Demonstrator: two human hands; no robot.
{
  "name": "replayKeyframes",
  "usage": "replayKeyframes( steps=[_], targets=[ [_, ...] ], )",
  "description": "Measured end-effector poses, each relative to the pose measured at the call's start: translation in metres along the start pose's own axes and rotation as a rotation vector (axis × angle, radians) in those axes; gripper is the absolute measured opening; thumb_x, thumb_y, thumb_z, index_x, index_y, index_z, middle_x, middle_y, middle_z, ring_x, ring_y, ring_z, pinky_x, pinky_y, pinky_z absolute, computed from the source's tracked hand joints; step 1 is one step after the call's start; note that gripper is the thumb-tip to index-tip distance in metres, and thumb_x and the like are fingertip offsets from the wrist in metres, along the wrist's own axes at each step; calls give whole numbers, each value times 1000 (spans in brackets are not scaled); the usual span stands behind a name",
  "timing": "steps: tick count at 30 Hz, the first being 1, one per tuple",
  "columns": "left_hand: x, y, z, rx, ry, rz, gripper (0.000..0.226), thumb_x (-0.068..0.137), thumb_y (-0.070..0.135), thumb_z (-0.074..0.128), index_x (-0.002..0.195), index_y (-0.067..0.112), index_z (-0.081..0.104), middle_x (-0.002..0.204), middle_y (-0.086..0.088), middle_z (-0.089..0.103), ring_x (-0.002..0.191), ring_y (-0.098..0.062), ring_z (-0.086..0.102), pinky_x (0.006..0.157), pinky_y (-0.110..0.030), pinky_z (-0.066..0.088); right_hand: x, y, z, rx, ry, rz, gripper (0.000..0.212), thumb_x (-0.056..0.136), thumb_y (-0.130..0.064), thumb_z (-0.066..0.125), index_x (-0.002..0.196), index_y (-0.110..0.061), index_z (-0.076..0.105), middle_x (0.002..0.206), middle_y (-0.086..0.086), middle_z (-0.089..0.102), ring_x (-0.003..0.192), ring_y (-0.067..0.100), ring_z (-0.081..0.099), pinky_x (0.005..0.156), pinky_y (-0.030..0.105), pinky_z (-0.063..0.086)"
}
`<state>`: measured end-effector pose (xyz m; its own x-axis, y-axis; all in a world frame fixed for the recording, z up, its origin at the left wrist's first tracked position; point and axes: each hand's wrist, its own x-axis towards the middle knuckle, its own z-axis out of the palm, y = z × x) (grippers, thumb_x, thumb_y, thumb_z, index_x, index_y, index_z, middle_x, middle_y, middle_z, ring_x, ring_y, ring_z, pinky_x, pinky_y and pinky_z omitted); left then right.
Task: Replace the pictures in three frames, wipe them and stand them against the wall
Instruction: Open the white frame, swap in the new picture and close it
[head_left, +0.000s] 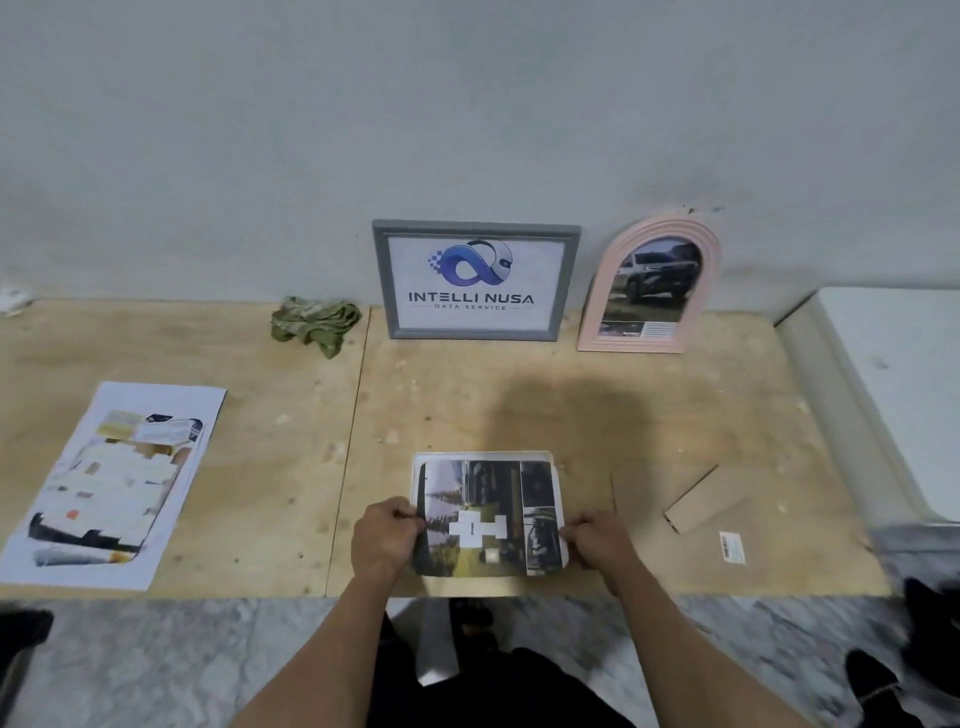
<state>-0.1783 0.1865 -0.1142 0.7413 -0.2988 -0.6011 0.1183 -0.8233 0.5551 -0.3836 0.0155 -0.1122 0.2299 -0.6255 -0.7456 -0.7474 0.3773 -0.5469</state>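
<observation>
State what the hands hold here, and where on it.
Both hold the printed picture: left hand pinches its left edge, right hand its right edge.

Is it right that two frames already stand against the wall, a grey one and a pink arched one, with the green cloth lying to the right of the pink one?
Not quite. The head view shows the green cloth lying left of the grey frame, not right of the pink arched frame. Both frames do stand against the wall.
</observation>
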Motion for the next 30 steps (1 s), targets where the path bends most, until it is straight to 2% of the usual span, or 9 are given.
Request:
replayKeyframes(
  steps=[4,7,9,10,12,14,16,22,30],
  targets=[
    [2,10,-3,151,30,53,15,79,15,67,68,24,64,76,2,70,78,-25,64,67,-30,48,6,-9,5,-50,22,-50,3,78,1,64,79,-1,62,75,18,65,65,23,58,58,31,44],
    [0,17,-2,423,107,122,11,81,23,60,71,24,57,81,2,68,74,-25,59,66,-29,46,10,-10,5,-264,102,-119,13,78,-16,68,80,-6,62,82,11,66,70,19,56,58,27,40],
    [3,20,0,500,144,242,8,84,25,59,91,24,64,101,-2,67,89,-27,61,74,-33,47,12,-13,6,-356,160,-162,14,79,-23,67,84,-12,58,87,5,65,73,18,54,57,27,38],
    [7,20,2,541,125,316,22,86,26,59,107,20,65,111,-4,63,99,-28,60,79,-35,47,14,-15,7,-382,174,-198,17,79,-24,66,91,-14,59,94,6,66,78,20,55,60,28,40],
    [15,21,6,607,41,455,41,91,27,57,132,19,57,128,-6,54,115,-27,51,89,-38,46,21,-18,9,-507,156,-300,41,81,-29,65,120,-17,57,112,9,63,98,25,57,77,32,45],
    [20,21,11,710,-8,542,48,96,32,54,143,26,48,137,-6,45,121,-27,44,95,-38,45,26,-20,14,-697,110,-350,62,83,-37,60,141,-25,42,135,10,49,119,28,48,97,37,40],
    [22,19,14,813,-43,552,51,97,38,50,147,31,40,145,-7,36,127,-28,39,99,-40,42,28,-23,19,-789,58,-337,71,84,-40,57,149,-31,29,148,11,30,126,32,39,103,41,36],
    [26,16,18,863,-108,512,56,98,42,46,150,26,31,154,-11,24,132,-32,34,102,-44,42,34,-25,28,-884,7,-289,77,87,-43,57,152,-31,17,154,13,13,130,37,29,107,45,34],
    [30,14,22,745,-116,504,65,98,43,48,153,17,26,157,-7,18,128,-31,38,97,-39,47,33,-29,27,-892,50,-330,77,88,-40,57,151,-30,14,149,14,21,127,36,34,101,43,37]
  ],
)
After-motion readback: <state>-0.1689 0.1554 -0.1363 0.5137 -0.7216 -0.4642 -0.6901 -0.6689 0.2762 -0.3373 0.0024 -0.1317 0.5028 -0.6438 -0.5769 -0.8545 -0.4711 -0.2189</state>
